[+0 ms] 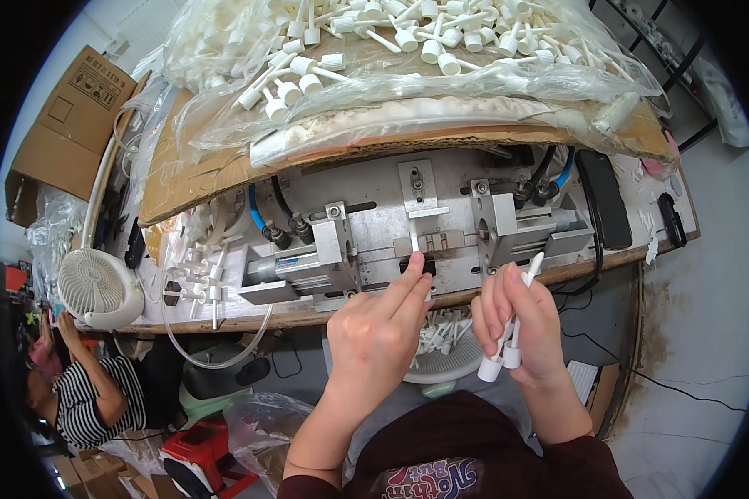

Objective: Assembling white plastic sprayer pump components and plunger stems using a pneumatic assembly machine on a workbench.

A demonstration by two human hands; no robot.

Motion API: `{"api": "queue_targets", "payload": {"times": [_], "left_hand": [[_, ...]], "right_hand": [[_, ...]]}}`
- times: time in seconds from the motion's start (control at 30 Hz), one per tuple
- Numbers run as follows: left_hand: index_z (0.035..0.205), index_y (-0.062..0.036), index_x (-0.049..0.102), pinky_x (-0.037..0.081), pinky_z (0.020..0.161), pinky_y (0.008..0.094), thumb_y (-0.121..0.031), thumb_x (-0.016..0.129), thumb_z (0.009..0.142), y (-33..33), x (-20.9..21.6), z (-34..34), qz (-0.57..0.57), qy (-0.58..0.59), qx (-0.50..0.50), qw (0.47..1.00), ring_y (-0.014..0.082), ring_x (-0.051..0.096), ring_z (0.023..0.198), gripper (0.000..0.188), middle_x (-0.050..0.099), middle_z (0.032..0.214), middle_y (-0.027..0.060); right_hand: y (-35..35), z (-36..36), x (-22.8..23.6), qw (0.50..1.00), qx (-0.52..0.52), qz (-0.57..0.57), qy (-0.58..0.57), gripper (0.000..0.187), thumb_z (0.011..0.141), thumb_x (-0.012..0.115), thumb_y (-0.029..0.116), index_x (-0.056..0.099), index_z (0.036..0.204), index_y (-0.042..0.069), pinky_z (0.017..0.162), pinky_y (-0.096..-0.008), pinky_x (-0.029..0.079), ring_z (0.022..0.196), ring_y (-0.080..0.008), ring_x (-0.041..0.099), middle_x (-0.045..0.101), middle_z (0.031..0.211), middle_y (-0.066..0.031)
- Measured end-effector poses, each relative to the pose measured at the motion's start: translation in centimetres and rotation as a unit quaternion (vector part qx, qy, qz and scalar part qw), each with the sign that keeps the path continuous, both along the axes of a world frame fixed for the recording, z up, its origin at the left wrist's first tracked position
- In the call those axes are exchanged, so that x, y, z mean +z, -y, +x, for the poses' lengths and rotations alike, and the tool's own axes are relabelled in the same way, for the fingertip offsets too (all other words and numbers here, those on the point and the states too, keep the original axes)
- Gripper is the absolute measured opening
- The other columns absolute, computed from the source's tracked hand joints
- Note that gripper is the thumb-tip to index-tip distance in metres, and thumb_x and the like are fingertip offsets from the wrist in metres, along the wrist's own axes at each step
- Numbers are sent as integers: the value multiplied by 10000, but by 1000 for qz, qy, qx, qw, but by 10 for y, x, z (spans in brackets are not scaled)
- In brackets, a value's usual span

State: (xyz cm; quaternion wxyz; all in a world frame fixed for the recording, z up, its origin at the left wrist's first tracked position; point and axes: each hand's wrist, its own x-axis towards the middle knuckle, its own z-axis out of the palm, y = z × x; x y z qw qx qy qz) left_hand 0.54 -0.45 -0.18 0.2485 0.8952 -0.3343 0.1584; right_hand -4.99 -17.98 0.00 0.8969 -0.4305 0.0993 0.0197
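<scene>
My left hand (374,333) reaches to the middle of a metal clamping fixture (453,243), index and middle fingers stretched forward and close together. At their tips is a slim white stick (414,236), pointing toward the stop block (424,200); the thumb and the stick's near end are hidden. A bit of white (429,293) shows beside these fingers. To the right, in front of the fixture, my right hand (524,320) is closed around white capped sticks. Two ribbed caps (490,368) hang below its fingers, and one pointed white tip (536,264) sticks out above.
Above the fixture, a cardboard shelf (374,143) carries a heap of white capped sticks (441,33) on plastic film. A basin (445,376) of similar pieces is below the bench edge. A white fan (100,285), a black phone (603,200) and a seated person (100,399) are around.
</scene>
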Motion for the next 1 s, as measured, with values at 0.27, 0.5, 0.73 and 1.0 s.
{"api": "queue_targets", "payload": {"times": [0.27, 0.5, 0.73, 1.0], "left_hand": [[1000, -74, 760, 539, 593, 282, -115, 848, 704, -7, 25, -29, -144, -110, -195, 964, 172, 683, 689, 311, 736, 1039, 48], [1028, -56, 766, 553, 600, 287, -48, 830, 708, -9, 26, -33, -66, -85, -196, 975, 191, 704, 773, 326, 685, 1014, 53], [1076, 1, 741, 598, 731, 334, 30, 795, 736, -11, 17, -27, -154, -84, -63, 982, 224, 709, 835, 346, 685, 1135, 148], [1077, -19, 738, 555, 688, 293, -26, 788, 746, -2, -9, -6, -29, -14, -27, 999, 204, 711, 810, 335, 711, 1198, 89]], "right_hand": [[-8, 0, -4, 999, -35, 19, 3, 441, 1094, 410, 331, 443, 724, 94, 476, -253, 398, 491, -139, 480, 478, 618, -39], [-22, 5, -3, 1000, 9, -18, 7, 438, 1099, 382, 356, 474, 778, 72, 590, -255, 408, 650, -129, 475, 510, 724, -66], [-19, 9, -3, 981, -46, -185, -18, 448, 1089, 412, 369, 474, 761, 70, 383, -225, 358, 373, -107, 413, 464, 534, -36], [-7, 0, -13, 999, -23, -28, 11, 533, 1088, 331, 469, 396, 708, 101, 392, -232, 310, 399, -116, 397, 416, 537, -25]]}}
